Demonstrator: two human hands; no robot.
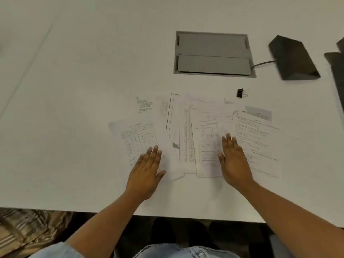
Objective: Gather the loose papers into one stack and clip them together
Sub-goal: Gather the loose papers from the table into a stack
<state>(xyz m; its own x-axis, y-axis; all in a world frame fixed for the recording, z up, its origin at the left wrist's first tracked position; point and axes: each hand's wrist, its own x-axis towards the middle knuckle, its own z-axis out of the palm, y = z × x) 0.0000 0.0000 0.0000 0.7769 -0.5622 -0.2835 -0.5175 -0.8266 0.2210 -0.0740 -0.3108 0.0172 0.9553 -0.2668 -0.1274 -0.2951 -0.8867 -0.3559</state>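
Note:
Several loose printed papers (pixel 188 131) lie fanned out and overlapping on the white table (pixel 74 108). A sheet with a table (pixel 137 138) is at the left end, and a text page (pixel 256 135) is at the right end. My left hand (pixel 147 172) rests flat, fingers together, on the left sheets. On the sheets right of the middle, my right hand (pixel 234 161) lies flat. Neither hand grips anything. A black binder clip (pixel 241 93) sits on the table just beyond the papers, at the upper right.
A grey cable hatch (pixel 213 54) is set into the table behind the papers. A black wedge-shaped device (pixel 293 58) with a cable stands to its right. Another dark object (pixel 337 71) is at the right edge. The table's front edge runs close to my body.

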